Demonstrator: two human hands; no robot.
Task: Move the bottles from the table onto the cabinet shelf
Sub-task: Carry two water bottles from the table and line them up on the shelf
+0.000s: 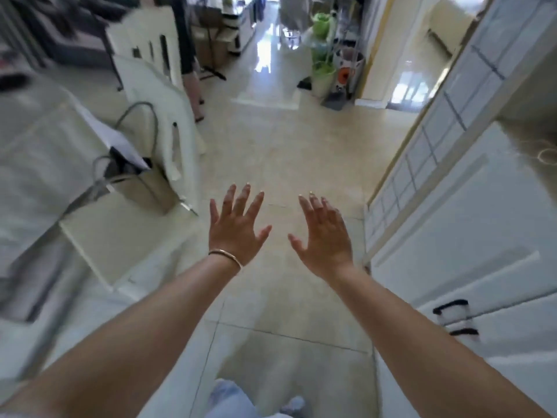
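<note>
My left hand (pixel 233 224) and right hand (pixel 327 233) both spread wide, holding nothing, over beige tiled floor (pixel 271 152). White panelled cabinet (pixel 452 206) at 3 o'clock, blurred. Bottles: can't make out any.

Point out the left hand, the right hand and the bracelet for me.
left hand (pixel 233 224): head view, back of the hand, fingers spread.
right hand (pixel 327 236): head view, back of the hand, fingers straight.
bracelet (pixel 226 255): head view, band across the left wrist.
</note>
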